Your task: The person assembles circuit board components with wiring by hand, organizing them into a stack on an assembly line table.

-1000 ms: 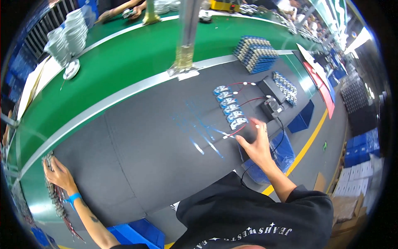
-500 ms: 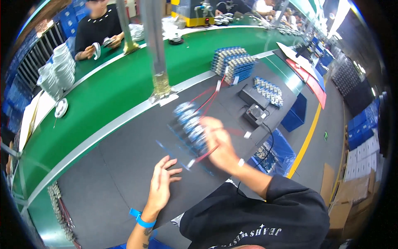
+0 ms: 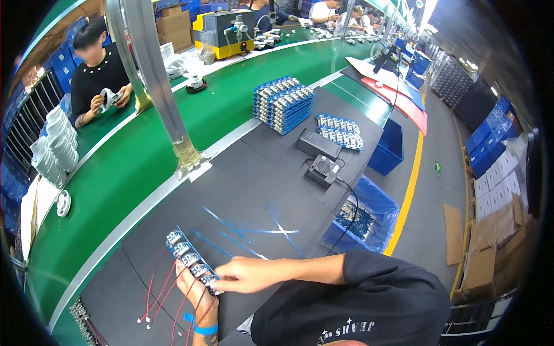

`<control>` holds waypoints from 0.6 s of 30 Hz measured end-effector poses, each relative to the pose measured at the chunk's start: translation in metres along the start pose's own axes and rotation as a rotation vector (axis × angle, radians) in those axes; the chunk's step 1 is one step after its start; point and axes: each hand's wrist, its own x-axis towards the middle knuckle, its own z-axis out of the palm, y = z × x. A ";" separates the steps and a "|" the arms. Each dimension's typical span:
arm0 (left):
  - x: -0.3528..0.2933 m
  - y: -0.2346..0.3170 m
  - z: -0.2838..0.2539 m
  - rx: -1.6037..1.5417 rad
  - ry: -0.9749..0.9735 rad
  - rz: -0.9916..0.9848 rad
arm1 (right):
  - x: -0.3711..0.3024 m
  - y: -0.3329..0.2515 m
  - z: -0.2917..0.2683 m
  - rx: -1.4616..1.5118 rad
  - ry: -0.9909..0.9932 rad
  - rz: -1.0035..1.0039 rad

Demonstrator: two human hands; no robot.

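A blue strip of joined circuit boards (image 3: 190,258) with silvery parts is held at a tilt above the front left of the grey work mat. My left hand (image 3: 199,300) closes on its near end from below, the fingers partly covered by the board and wires. Coming in from the right, my right hand (image 3: 245,275) grips the same near end with bent fingers. Thin red wires (image 3: 182,293) with small white plugs hang from the strip over the left wrist. Several narrow blue offcut strips (image 3: 248,232) lie scattered on the mat beyond my hands.
Farther back stand a stack of circuit panels (image 3: 283,106), a flat panel (image 3: 340,131), and a black box with a fan grille (image 3: 324,169). A metal post (image 3: 164,98) rises beside the green conveyor (image 3: 231,106). A lined blue bin (image 3: 366,222) sits off the right edge. Across the conveyor, a person (image 3: 92,81) handles a white part.
The circuit board strip has come leftward and nearer in my right hand. My left hand, spread and free before, now holds it too. The view has shifted; blue offcuts still lie on the mat.
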 end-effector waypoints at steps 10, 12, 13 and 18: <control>0.007 -0.003 -0.013 0.078 0.040 -0.071 | 0.001 -0.005 0.004 -0.108 -0.112 -0.068; 0.007 -0.002 -0.015 0.058 -0.009 -0.115 | 0.002 -0.003 0.007 -0.048 -0.117 -0.118; 0.007 -0.001 -0.015 0.059 -0.015 -0.153 | 0.002 0.000 0.008 0.050 -0.142 -0.110; 0.003 0.000 -0.011 0.069 -0.088 -0.212 | -0.003 0.003 0.017 0.203 -0.115 -0.114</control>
